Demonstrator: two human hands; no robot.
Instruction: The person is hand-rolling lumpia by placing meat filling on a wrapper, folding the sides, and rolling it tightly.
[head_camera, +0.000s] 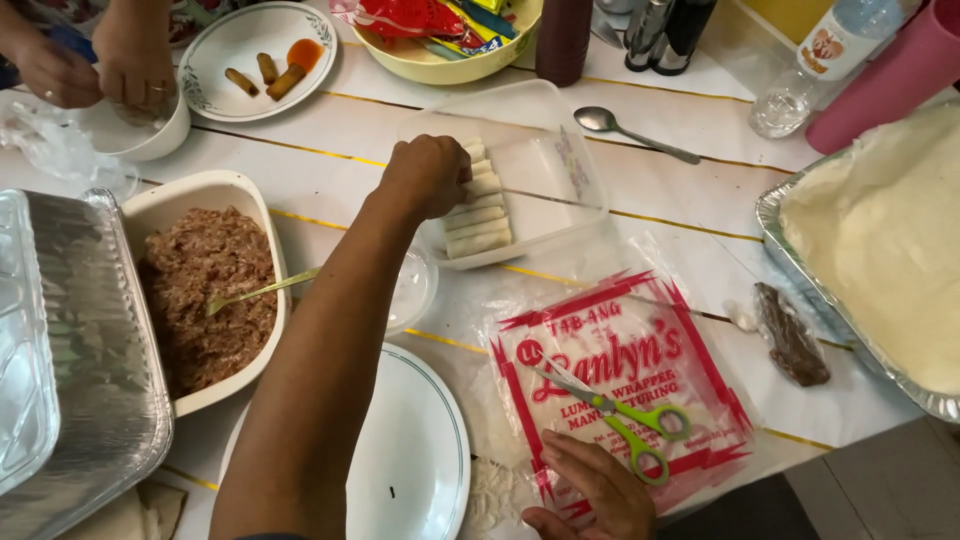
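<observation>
Left hand (428, 175): fingers curled, pinching a roll at the far end of the row of rolls (477, 203) in the clear tray (545, 130). Right hand (590, 490): spread flat on the wrapper packet (620, 385), near the green scissors (625, 415). Left: dish of minced meat (205, 295).

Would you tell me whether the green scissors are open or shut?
Shut: the scissors lie on the wrapper packet with blades together.
</observation>
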